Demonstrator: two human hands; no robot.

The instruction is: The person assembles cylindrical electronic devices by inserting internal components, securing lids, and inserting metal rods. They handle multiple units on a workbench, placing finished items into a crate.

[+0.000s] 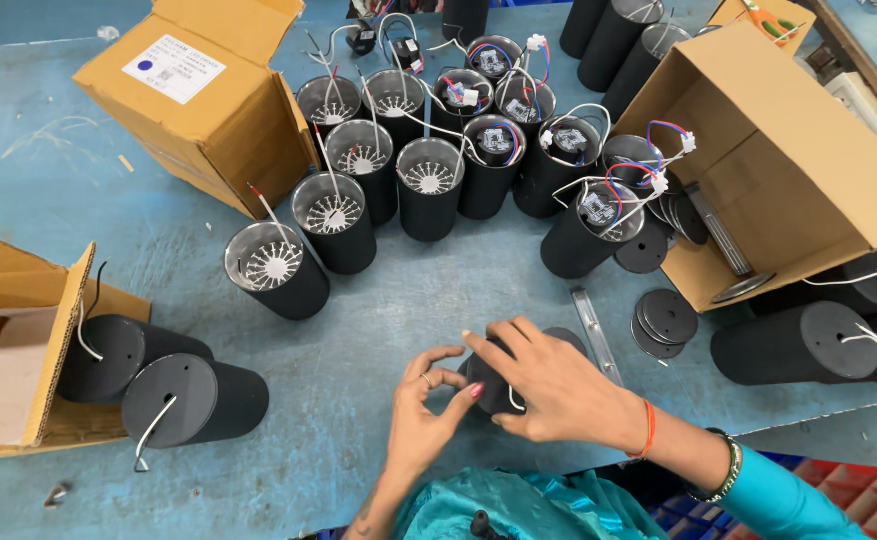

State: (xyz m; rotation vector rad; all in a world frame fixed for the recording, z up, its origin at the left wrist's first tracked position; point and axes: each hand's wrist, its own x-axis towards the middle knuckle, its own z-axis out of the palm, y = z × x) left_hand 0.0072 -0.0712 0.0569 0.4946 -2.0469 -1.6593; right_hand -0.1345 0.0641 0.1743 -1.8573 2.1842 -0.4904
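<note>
Fingers (437,362) of left hand (421,410) curled inward, thumb + index tips pinching at near edge of black cylinder (499,385); ring visible on one finger. Right hand (549,385) laid over top of same cylinder, fingers spread and draped across it, thumb tip at its left side. Thin white wire shows just under right palm. Cylinder lies on its side on blue table (399,310), centre-bottom of view, close to person's body; most of it covered by the hands.

Surroundings:
- Cluster of upright open black cylinders (429,180) farther back on table, approx centre-top; left ones show silver finned insides, right ones carry small circuit boards w/ red/blue/white wires.
- One upright open cylinder (277,268) stands apart, nearest front-left of cluster.
- Two closed black cylinders (164,385) on their sides at left, white wire from each end cap, touching open cardboard box (19,340) at left edge.
- Closed cardboard box w/ white label (199,90) top-left.
- Large open cardboard box (789,170) at right, tipped on its side, flat black discs inside its opening.
- Small stack of black round caps (665,320) just right of hands; metal strip (595,335) lying between caps and the held cylinder.
- More closed cylinders (799,342) on their sides at right.
</note>
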